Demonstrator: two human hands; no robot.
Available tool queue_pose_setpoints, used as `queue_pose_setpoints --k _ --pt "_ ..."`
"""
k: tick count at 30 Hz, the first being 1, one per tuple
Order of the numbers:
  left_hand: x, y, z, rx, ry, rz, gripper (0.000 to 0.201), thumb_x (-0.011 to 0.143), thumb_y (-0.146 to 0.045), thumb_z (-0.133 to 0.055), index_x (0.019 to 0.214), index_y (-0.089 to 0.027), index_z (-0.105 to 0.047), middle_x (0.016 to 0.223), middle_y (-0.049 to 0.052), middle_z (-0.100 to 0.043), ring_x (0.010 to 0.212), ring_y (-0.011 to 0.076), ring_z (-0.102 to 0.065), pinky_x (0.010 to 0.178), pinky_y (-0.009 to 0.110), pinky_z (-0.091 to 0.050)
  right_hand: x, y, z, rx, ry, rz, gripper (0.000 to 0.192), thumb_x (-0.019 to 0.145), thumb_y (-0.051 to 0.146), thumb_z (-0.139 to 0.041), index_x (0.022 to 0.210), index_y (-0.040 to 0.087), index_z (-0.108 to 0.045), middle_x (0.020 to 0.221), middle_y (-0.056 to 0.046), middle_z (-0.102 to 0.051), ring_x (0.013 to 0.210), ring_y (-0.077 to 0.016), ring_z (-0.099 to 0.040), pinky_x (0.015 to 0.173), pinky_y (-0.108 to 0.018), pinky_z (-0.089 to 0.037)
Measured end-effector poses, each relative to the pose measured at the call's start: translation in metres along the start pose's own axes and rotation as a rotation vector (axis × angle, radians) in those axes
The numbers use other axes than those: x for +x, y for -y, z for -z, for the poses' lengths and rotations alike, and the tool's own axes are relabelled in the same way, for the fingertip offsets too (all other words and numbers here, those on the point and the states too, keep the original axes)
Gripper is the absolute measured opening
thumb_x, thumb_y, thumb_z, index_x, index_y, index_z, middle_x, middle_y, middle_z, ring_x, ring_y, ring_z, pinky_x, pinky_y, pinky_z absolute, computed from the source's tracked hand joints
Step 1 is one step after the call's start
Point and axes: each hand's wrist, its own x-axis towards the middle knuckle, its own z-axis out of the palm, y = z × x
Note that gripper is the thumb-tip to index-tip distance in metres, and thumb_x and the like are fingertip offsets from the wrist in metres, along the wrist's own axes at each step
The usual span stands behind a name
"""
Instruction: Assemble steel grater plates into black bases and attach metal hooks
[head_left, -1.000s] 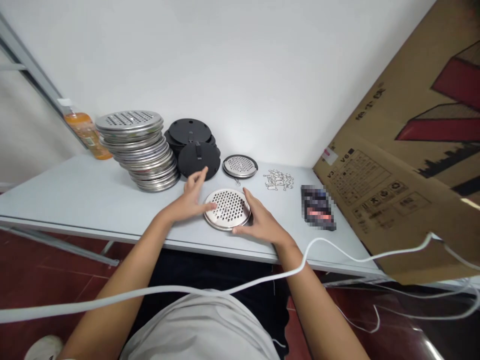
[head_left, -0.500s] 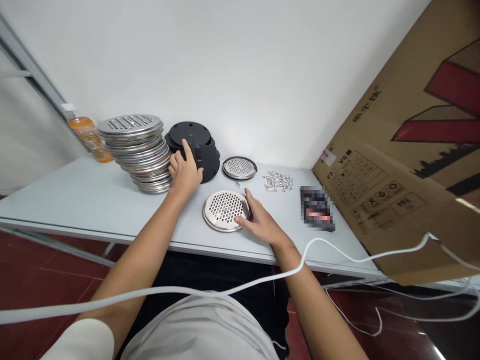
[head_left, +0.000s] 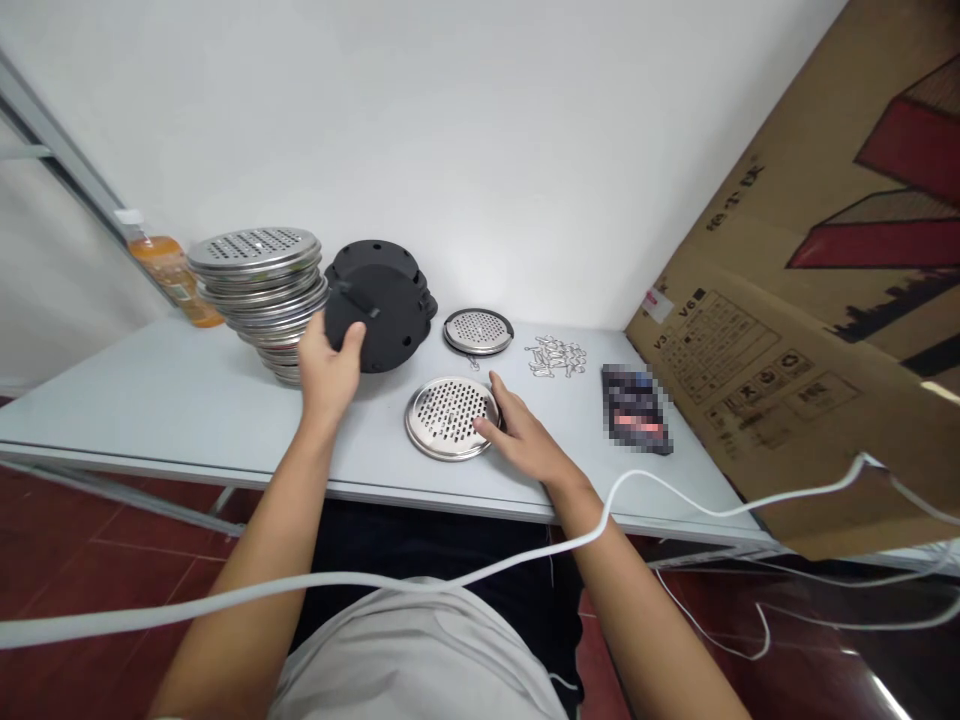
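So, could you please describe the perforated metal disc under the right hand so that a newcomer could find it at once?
On the grey table, look in front of the tall stack of metal discs and the black discs. The metal disc lies flat and alone near the front edge, the right hand on its rim. Unlike the smaller disc behind, it has no black ring.

- Left hand raised, fingers curled around the black disc, forearm stretched forward.
- Right hand lies flat, fingertips right of that disc.

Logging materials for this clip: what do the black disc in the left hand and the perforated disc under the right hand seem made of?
Black disc: matte, no glare, probably plastic. Perforated disc: shiny silver with bright reflections, likely stainless steel.
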Motion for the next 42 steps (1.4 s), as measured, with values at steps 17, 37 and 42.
queue_pose_setpoints --k 17,37,42 --pt "-0.085 -0.046 -0.02 -0.638 0.42 0.389 0.06 0.085 -0.042 -0.071 0.139 -0.024 -0.052 0.14 0.01 -0.06 0.131 0.0278 -0.055 0.107 0.042 -0.05 -0.002 0.02 0.005 0.705 -0.36 0.05 0.048 0.082 0.05 -0.072 0.12 0.024 -0.058 0.084 -0.002 -0.074 0.08 -0.0211 -0.072 0.082 -0.039 -0.058" --pt "-0.064 -0.001 -0.007 0.281 0.824 0.105 0.05 0.091 -0.052 -0.054 0.131 -0.023 -0.055 0.138 0.011 -0.057 0.128 0.0294 -0.052 0.108 0.045 -0.04 -0.007 -0.017 0.045 0.998 -0.48 -0.137 0.028 0.077 0.035 -0.082 0.1 0.024 -0.072 0.098 -0.002 -0.077 0.081 -0.0155 -0.07 0.074 -0.03 -0.061" --pt "-0.066 -0.006 -0.018 0.507 0.984 0.03 0.095 0.073 -0.07 -0.067 0.152 -0.025 -0.037 0.157 0.014 -0.038 0.143 0.0417 -0.032 0.115 0.055 -0.024 -0.01 -0.013 0.047 1.048 -0.445 -0.056 0.028 0.079 0.028 -0.08 0.105 0.027 -0.071 0.11 -0.001 -0.075 0.099 -0.0189 -0.071 0.093 -0.04 -0.059"
